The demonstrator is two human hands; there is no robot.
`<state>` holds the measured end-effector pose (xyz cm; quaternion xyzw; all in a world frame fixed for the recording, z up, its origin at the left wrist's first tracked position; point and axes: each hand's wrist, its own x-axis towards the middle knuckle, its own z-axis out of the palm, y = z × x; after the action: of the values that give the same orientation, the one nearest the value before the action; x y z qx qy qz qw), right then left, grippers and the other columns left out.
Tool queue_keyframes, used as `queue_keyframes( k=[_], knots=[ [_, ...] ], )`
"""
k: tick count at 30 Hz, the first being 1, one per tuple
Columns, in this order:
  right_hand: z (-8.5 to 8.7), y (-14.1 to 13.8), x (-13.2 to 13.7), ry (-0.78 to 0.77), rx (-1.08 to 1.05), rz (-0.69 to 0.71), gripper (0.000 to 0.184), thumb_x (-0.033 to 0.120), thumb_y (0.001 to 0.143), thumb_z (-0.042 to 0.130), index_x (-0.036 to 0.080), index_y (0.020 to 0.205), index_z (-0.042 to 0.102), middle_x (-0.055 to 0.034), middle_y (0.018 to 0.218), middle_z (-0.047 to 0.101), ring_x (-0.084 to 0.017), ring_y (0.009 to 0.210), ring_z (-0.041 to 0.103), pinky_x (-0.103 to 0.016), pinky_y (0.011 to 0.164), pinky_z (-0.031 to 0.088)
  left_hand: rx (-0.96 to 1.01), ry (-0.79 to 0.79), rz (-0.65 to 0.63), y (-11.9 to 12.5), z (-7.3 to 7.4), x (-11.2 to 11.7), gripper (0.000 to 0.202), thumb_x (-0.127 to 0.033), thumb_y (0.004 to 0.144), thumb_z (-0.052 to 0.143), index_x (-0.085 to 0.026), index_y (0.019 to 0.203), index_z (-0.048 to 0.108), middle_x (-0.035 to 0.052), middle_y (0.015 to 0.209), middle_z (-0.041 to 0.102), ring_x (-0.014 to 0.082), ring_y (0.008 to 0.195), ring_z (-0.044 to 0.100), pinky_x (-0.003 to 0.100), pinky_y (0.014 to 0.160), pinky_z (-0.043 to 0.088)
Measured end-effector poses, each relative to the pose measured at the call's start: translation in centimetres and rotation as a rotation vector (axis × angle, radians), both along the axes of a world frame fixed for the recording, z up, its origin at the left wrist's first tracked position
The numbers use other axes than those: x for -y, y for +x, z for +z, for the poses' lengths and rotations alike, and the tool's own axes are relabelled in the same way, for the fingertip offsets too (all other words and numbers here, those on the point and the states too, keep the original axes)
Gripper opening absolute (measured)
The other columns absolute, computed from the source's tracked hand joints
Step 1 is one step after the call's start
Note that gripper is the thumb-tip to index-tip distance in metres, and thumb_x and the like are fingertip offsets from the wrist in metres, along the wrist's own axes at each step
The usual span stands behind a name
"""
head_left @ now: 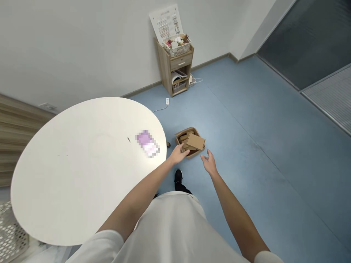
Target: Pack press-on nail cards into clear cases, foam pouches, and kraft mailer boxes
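Note:
An open cardboard box sits on the blue floor just right of the round white table. Smaller flat brown cartons lie in it, one resting on top. My left hand reaches down to the box's near edge, fingers spread and open, touching or nearly touching it. My right hand hovers to the right of the box, fingers apart and holding nothing. Both arms are stretched forward. My black shoe shows below the hands.
A blurred purple item lies near the table's right edge. A small wooden cabinet with a basket on top stands against the far wall, with cables and a plug on the floor. A perforated white surface is at lower left.

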<state>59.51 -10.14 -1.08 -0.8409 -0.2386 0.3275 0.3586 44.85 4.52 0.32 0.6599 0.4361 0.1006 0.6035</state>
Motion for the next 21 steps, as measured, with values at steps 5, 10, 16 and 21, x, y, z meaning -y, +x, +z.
queue_keyframes(
  k=[5,10,16,21],
  knots=[
    [1.1,-4.7,-0.2,0.128,-0.061,0.058,0.058,0.044,0.074,0.047,0.016,0.124,0.039,-0.0128,0.114,0.053,-0.017,0.078,0.059,-0.035,0.076,0.046,-0.032,-0.084,-0.033,-7.3,1.3,2.0,0.058,-0.044,0.072,0.056,-0.015,0.12,0.045,0.0139,0.117,0.053,0.0226,0.096,0.058,0.035,0.082,0.045],
    [3.5,-11.9,-2.9,0.278,-0.156,0.274,0.047,0.043,0.074,0.048,0.014,0.112,0.049,-0.005,0.076,0.061,-0.016,0.066,0.058,-0.031,0.066,0.047,-0.004,-0.067,0.092,-16.9,3.5,3.9,0.052,-0.044,0.076,0.049,-0.017,0.12,0.043,0.0075,0.098,0.06,0.0145,0.065,0.063,0.032,0.069,0.047],
    [5.8,-22.6,-6.4,0.245,-0.207,0.639,0.045,0.049,0.073,0.049,0.015,0.102,0.055,-0.0024,0.065,0.056,-0.015,0.057,0.053,-0.029,0.058,0.044,-0.03,0.001,0.447,-29.4,5.1,6.7,0.048,-0.044,0.076,0.048,-0.018,0.117,0.046,0.0059,0.096,0.059,0.0131,0.064,0.06,0.028,0.064,0.046],
    [6.7,-32.1,-7.9,0.206,-0.151,0.906,0.042,0.05,0.072,0.049,0.018,0.099,0.057,0.0002,0.061,0.05,-0.014,0.055,0.046,-0.028,0.055,0.041,-0.097,0.071,0.732,-39.1,5.1,10.3,0.043,-0.041,0.074,0.048,-0.018,0.11,0.051,0.0048,0.089,0.06,0.0134,0.067,0.055,0.027,0.064,0.044]
  ],
)
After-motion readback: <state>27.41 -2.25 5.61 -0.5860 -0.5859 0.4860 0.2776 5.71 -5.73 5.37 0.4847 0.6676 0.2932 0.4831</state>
